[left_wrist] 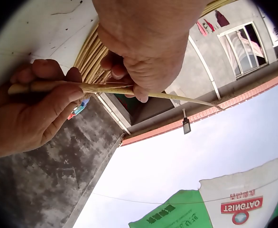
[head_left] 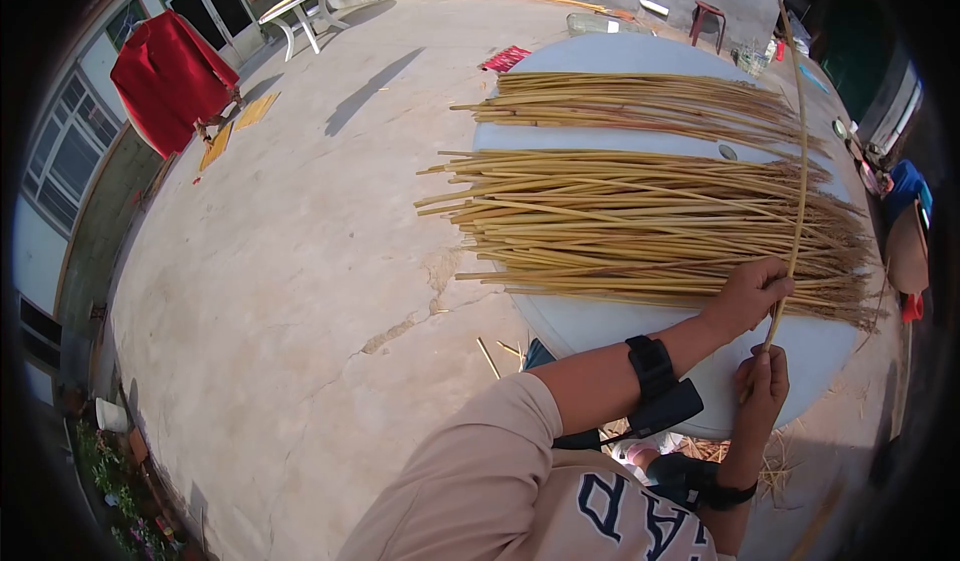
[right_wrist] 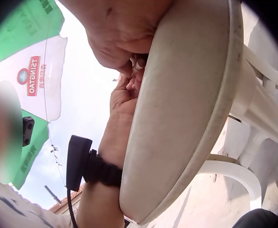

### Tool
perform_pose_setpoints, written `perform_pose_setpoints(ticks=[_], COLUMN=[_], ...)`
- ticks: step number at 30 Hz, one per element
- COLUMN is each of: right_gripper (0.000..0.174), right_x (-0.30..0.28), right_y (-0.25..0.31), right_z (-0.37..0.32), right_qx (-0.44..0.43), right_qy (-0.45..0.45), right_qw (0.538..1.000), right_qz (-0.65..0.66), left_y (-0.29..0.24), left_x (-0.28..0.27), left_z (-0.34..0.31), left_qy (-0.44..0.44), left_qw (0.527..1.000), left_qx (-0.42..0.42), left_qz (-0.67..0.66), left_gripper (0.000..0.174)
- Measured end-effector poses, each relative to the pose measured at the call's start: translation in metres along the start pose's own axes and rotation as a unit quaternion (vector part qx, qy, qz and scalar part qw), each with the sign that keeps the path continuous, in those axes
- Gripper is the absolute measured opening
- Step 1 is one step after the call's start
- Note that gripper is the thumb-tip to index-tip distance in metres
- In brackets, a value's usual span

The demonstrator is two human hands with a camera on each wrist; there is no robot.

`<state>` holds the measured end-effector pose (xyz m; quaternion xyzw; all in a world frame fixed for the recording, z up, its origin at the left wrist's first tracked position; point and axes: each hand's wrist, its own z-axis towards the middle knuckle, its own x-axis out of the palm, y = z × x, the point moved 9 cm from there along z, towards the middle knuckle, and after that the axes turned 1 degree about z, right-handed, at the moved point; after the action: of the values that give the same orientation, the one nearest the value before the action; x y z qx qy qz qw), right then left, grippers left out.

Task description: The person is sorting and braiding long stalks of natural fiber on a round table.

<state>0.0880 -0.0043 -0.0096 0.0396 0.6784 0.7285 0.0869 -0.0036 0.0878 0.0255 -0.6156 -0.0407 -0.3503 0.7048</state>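
A long, thin stalk (head_left: pixel 802 161) rises past the near right side of the pale round table (head_left: pixel 590 333). My left hand (head_left: pixel 742 299) pinches it, above the near edge of a wide bundle of stalks (head_left: pixel 620 211). Just below, my right hand (head_left: pixel 764 381) grips the stalk's lower end. In the left wrist view, the left hand (left_wrist: pixel 143 47) has thumb and fingers on the stalk (left_wrist: pixel 174 97), and the right hand (left_wrist: pixel 39 107) curls round its thick end. The right wrist view shows both hands close together beside the table (right_wrist: pixel 181 109); the stalk is mostly hidden there.
A second stalk bundle (head_left: pixel 630 101) lies across the far side of the table, with a small grey object (head_left: pixel 727 151) between the bundles. Further off stand a white table (head_left: pixel 298 1), a red garment on a support (head_left: pixel 172 81) and a stool (head_left: pixel 708 19). Stalk scraps lie on the ground.
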Motion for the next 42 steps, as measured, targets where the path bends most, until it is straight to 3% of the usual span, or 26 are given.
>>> perform_pose_setpoints(ticks=[3, 19, 31, 34, 36, 42], right_gripper=[0.016, 0.018, 0.018, 0.018, 0.018, 0.016], right_x=[0.003, -0.011, -0.011, -0.012, -0.014, -0.020], right_y=[0.002, 0.005, 0.002, 0.003, 0.002, 0.002], right_z=[-0.001, -0.002, -0.001, -0.001, -0.002, -0.003], right_qx=[0.001, -0.041, -0.022, -0.031, -0.029, 0.003], right_qy=[-0.008, -0.099, -0.093, -0.094, -0.098, -0.129], right_qw=[1.000, 0.992, 0.994, 0.994, 0.993, 0.992], right_qz=[0.002, -0.062, -0.057, -0.054, -0.051, -0.004], left_y=[-0.002, -0.001, -0.002, -0.002, -0.016, -0.021], left_x=[-0.005, -0.002, -0.001, -0.002, -0.002, 0.002], left_z=[0.004, 0.003, 0.002, 0.003, -0.001, -0.004], left_qy=[-0.033, -0.027, -0.014, -0.028, -0.059, -0.058], left_qw=[0.996, 0.987, 0.986, 0.973, 0.944, 0.937], left_qx=[0.062, 0.096, 0.089, 0.097, 0.174, 0.176], left_qz=[0.053, 0.125, 0.144, 0.206, 0.275, 0.297], left_gripper=[0.018, 0.021, 0.014, 0.014, 0.015, 0.015])
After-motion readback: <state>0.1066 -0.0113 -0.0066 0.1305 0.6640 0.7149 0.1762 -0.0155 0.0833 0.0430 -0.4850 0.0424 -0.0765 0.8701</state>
